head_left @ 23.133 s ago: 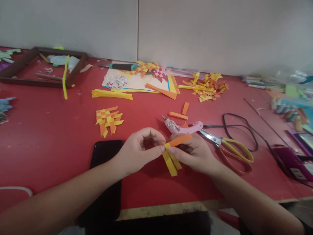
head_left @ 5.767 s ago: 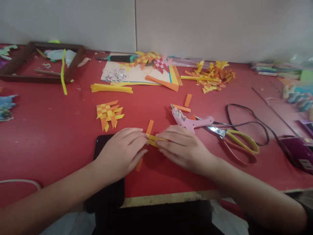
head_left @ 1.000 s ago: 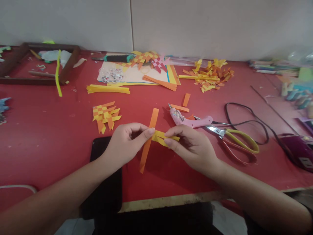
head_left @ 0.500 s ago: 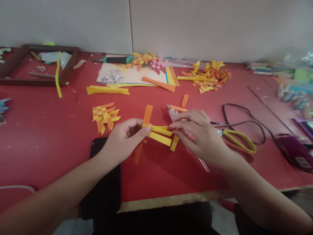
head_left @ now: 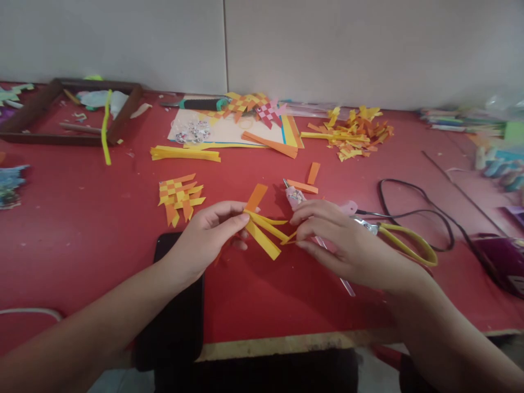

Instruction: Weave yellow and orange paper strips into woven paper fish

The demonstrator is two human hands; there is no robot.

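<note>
— While the left hand (head_left: 204, 234) pinches the crossing of the paper strips (head_left: 262, 229) above the red table (head_left: 82, 229), which step is logged?
— Weaving, early: yellow strips fan out, one orange strip (head_left: 256, 197) crosses behind. The right hand (head_left: 339, 240) is closed on a glue gun (head_left: 298, 199). Next move likely needs a steady, aligned hold.

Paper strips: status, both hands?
Left hand pinches the crossed orange and yellow paper strips above the red table. Right hand grips one strip end beside the pink glue gun. Scissors behind right hand; path clear.
</note>
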